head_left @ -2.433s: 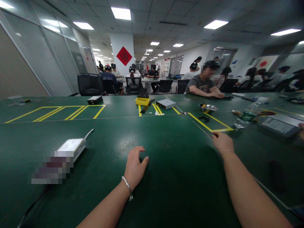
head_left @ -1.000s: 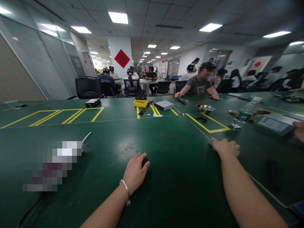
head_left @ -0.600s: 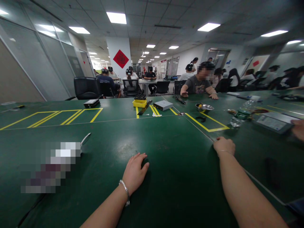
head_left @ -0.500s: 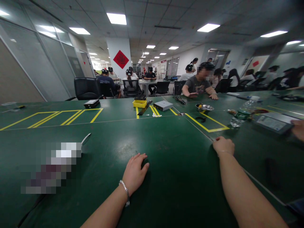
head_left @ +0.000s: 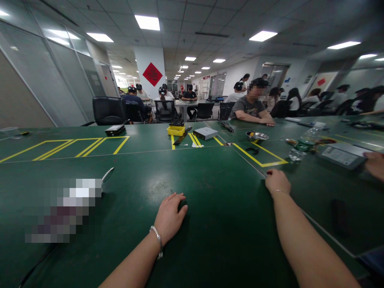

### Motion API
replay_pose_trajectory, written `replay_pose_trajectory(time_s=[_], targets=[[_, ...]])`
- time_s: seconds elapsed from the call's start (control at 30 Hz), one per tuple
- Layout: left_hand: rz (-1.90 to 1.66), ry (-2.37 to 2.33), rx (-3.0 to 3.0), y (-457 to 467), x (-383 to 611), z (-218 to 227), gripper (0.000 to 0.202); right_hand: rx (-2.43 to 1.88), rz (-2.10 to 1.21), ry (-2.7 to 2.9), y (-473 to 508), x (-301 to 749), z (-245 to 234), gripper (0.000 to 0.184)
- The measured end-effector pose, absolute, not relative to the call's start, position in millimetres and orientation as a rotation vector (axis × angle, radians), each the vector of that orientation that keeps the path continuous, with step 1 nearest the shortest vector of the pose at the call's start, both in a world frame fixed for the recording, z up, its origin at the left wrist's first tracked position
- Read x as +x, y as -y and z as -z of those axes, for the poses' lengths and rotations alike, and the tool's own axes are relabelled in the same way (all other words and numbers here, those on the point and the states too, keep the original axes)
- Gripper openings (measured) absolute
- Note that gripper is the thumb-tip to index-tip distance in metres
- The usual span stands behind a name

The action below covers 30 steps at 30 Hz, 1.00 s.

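My left hand (head_left: 171, 214) lies on the green table (head_left: 216, 228), holding nothing, its fingers stretched out and the thumb apart. A bracelet (head_left: 157, 240) circles that wrist. Farther forward and to the right, my right hand (head_left: 278, 182) rests near the seam in the table with its fingers curled in. Whatever may be inside those fingers is hidden. Closest beyond it are a yellow tape outline (head_left: 273, 164), a dark curved piece (head_left: 252, 151) inside the outline, and a clear plastic bottle (head_left: 300, 149) with a green label.
To the left lies a blurred-out object (head_left: 69, 208) with a dark cord. Farther back are a yellow basket (head_left: 175, 131), a grey metal box (head_left: 205, 133) and a metal bowl (head_left: 257, 136). Another person's hand (head_left: 375, 165) touches a silver box (head_left: 342, 156). A co-worker (head_left: 250, 106) sits opposite.
My right hand has shifted slightly left and forward. The co-worker opposite has brought their hands together on the table. My left hand has hardly moved.
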<state>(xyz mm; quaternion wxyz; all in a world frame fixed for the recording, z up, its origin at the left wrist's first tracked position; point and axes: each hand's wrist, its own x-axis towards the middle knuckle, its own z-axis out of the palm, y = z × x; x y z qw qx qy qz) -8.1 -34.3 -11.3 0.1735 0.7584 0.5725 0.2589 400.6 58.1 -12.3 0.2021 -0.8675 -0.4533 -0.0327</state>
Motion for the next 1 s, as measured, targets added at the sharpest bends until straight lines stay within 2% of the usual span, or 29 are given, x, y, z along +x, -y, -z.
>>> replay_pose_trajectory(time_s=[0.2,0.37,0.6,0.73,0.87,1.0], targets=[[-0.738,-1.618,2.147,33.9,-8.4,13.9,0.029,-2.24,0.237,1.313,-61.6,387.7,8.8,0.033],[-0.8,-1.608,2.068,31.6,-8.1,14.1,0.029,-1.753,0.366,1.68,-66.7,336.6,-2.2,0.025],[-0.959,-1.399,1.721,32.5,-7.7,13.9,0.034,-0.99,0.005,2.373,-17.0,179.0,-9.5,0.029],[-1.053,-1.312,1.737,31.3,-8.2,16.3,0.019,-0.692,-0.038,2.571,13.5,136.5,-5.5,0.032],[-1.062,-1.32,1.562,29.5,-8.2,13.0,0.023,-0.802,0.013,2.503,-4.7,166.2,-17.7,0.042],[-1.089,-1.343,1.349,29.6,-6.8,6.5,0.03,-1.55,0.307,2.114,-49.0,260.8,-19.3,0.042]])
